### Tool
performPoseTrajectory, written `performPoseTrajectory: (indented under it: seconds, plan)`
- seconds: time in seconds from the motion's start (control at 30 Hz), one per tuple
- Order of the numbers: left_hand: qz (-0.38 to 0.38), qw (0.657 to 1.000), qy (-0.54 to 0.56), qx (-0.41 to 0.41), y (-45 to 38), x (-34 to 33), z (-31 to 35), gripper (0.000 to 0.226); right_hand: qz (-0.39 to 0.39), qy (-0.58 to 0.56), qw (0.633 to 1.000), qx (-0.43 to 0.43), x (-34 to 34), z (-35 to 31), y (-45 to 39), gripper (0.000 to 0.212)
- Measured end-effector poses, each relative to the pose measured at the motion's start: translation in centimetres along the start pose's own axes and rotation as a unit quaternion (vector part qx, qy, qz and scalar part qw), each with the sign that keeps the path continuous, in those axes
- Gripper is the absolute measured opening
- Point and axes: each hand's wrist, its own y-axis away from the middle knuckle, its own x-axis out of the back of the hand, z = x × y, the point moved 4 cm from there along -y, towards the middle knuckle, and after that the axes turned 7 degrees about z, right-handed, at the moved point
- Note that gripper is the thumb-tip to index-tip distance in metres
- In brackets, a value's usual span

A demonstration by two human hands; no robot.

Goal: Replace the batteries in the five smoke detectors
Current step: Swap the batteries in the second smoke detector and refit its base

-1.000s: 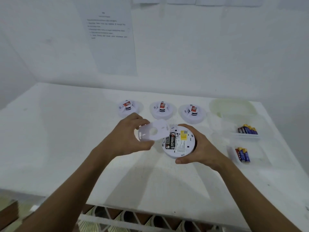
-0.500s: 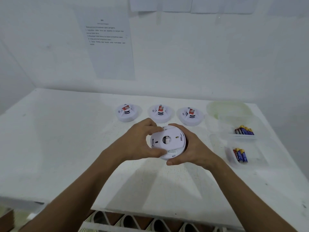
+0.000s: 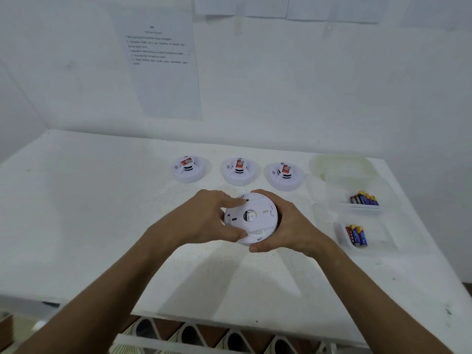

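I hold a white round smoke detector (image 3: 258,221) above the white table (image 3: 102,226), its back side up with the cover plate seated on it. My left hand (image 3: 204,218) presses on the plate from the left, thumb and fingers at its rim. My right hand (image 3: 288,223) cups the detector body from the right and below. Three more smoke detectors stand in a row behind: one on the left (image 3: 189,168), one in the middle (image 3: 239,170), one on the right (image 3: 284,174). Batteries lie in two clear trays: a far group (image 3: 364,199) and a near group (image 3: 356,235).
A clear lidded container (image 3: 342,166) sits at the back right, behind the battery trays. An instruction sheet (image 3: 159,60) is taped to the wall. A rack with openings (image 3: 204,335) shows below the table's front edge.
One second ago the cover plate was lifted off in my left hand and the batteries inside showed. The plate now lies on the detector's back, and both hands grip it.
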Motion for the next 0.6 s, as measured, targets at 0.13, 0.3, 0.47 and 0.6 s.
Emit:
performPoseTrajectory:
  seconds: [0.13,0.3,0.47,0.6]
  plan:
    - [-0.023,1.0,-0.013,-0.008,-0.2,0.1,0.5,0.078,-0.024,-0.004,1.0,-0.002,0.4,-0.3,0.0,0.091]
    - [-0.051,0.997,-0.039,-0.036,-0.3,0.6,1.2,0.067,-0.049,-0.012,0.999,-0.011,0.5,-0.3,-0.2,0.09]
    - [-0.017,0.997,0.076,-0.011,-0.1,0.7,0.8,0.07,-0.022,-0.054,0.998,-0.014,0.9,-0.2,-0.3,0.089]
    - [-0.061,0.966,0.243,0.064,0.9,-0.1,-0.1,0.068,0.009,-0.046,0.999,-0.002,1.3,-0.1,-0.5,0.092]
